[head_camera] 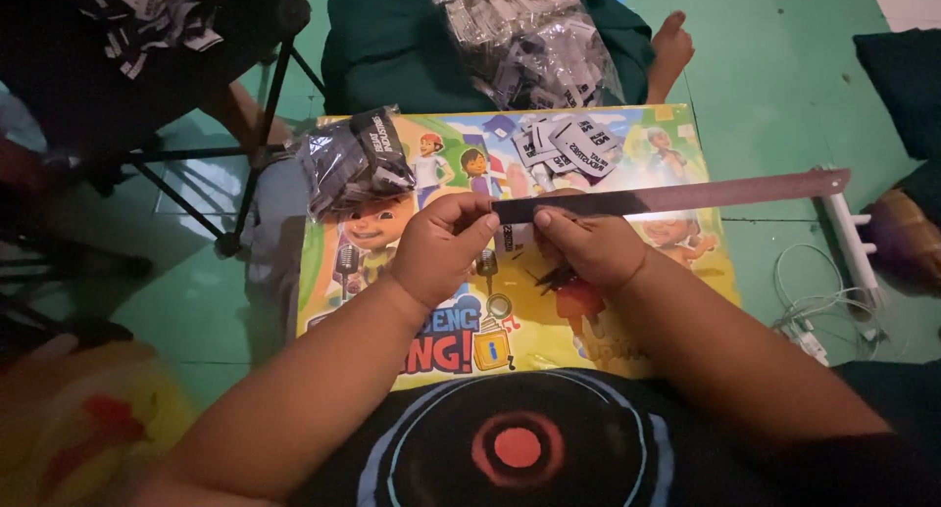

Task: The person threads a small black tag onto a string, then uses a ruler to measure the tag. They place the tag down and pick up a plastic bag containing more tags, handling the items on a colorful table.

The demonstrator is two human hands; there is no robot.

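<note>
Both hands meet at the middle of the frame. The left hand [441,247] has its fingers closed, thumb and forefinger pinching the near end of a long dark strip [676,195]; the right hand [588,244] pinches the same end just beside it. The strip runs from there to the right, just above the picture board [627,144]. A good grip here, I judge, keeps both pinches close and the strip taut. Small tags [569,143] lie at upper centre, a bag of tags [353,162] to their left.
</note>
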